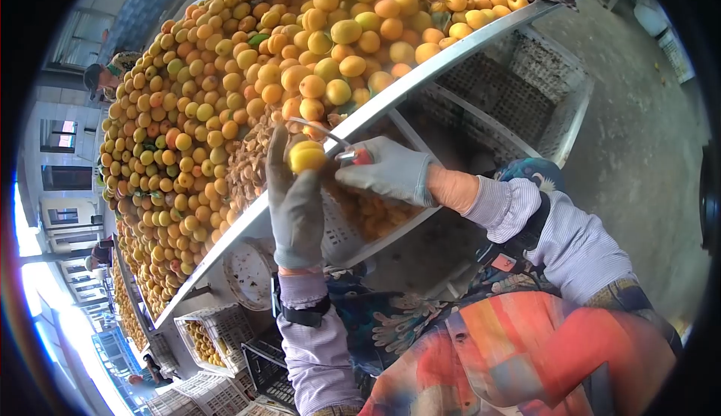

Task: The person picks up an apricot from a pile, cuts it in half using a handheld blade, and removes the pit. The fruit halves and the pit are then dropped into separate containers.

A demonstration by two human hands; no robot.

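Observation:
A yellow-orange fruit (306,157) is held in the gloved fingers of my left hand (295,206), above the metal edge of the fruit table. My right hand (387,170), also gloved, is closed on a tool with a red and metal handle (354,158). The tool's thin curved metal end reaches toward the fruit. Beside my left hand a heap of brown pits (248,162) lies among the whole fruits (330,67). Below my hands, a white crate (342,228) holds orange fruit pieces, partly hidden by my right hand.
An empty-looking dirty crate (574,104) stands under the table's right side. A round basin (249,273) and a crate of fruit (203,341) are at lower left, near a black crate (266,371). Another person (113,74) is at upper left.

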